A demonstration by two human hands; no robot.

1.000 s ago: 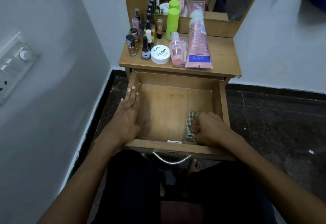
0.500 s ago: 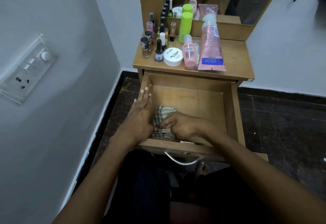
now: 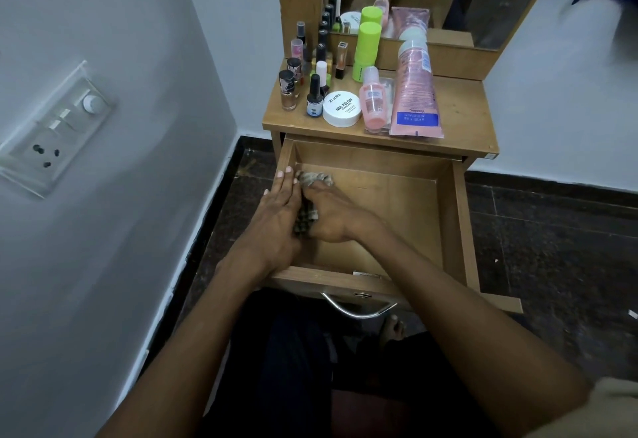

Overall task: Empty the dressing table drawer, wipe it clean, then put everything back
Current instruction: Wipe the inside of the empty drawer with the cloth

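**Drawer wipe under way at far left corner**

The pulled-out wooden drawer (image 3: 448, 216) holds nothing but a crumpled checked cloth (image 3: 312, 180). The right hand (image 3: 331, 218) is closed over the cloth, pressing it into the corner just beyond its knuckles. The left hand (image 3: 279, 209) lies flat and open, empty, along the drawer's side wall, touching the cloth's edge. The cloth looks soft, light and limp; I judge it is best kept bunched under the palm, since a loose edge would drag. Small glass nail-polish bottles (image 3: 288, 90) and a pink plastic tube (image 3: 414, 89) stand on the tabletop beyond both hands.
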